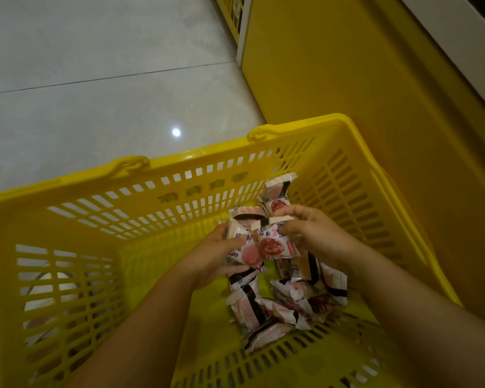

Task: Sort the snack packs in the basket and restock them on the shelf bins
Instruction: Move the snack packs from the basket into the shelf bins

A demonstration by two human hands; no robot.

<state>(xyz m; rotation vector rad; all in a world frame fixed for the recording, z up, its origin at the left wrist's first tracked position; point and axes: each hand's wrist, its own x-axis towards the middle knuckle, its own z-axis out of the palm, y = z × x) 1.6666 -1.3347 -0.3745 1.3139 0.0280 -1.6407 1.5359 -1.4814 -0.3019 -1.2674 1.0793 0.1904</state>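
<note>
Here, pink-white snack packs (272, 247), black-banded, clutched in left grip (216, 256), right grip (311, 233), above yellow basket (179, 159).

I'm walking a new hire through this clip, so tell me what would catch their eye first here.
The big yellow basket fills the lower frame. Inside it, the left hand and right hand grip pink-and-white snack packs, with loose packs heaped on the basket floor beneath.

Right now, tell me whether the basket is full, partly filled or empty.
Partly filled. Loose snack packs lie on the right of the floor of the yellow basket; the left shows bare plastic.
</note>
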